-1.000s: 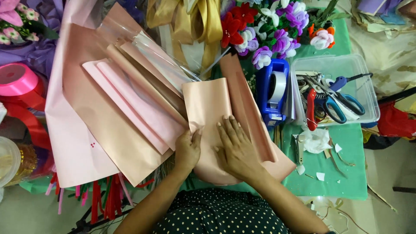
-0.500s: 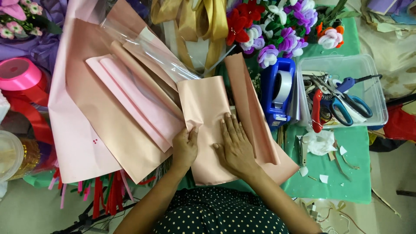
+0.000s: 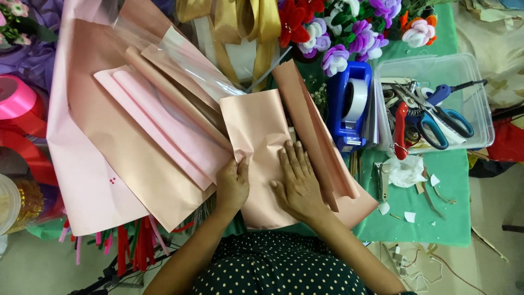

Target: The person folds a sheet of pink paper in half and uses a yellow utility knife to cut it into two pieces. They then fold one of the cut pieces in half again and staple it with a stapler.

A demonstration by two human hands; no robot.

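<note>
The peach paper sheet [image 3: 262, 147] lies flat on the desk right under both hands. The left hand [image 3: 232, 186] pinches its near left edge, fingers closed on the paper; the right hand [image 3: 297, 183] lies open, palm flat, just beside it. A hard tug from that pinch could tear or crease the sheet. Beyond the right hand, a blue tape dispenser [image 3: 352, 106] sits near enough to snag the folded pink paper [image 3: 316, 136] between them.

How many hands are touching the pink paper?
2: the left hand pinches the sheet's left edge, and the right hand lies flat on its middle. No other hands show.
</note>
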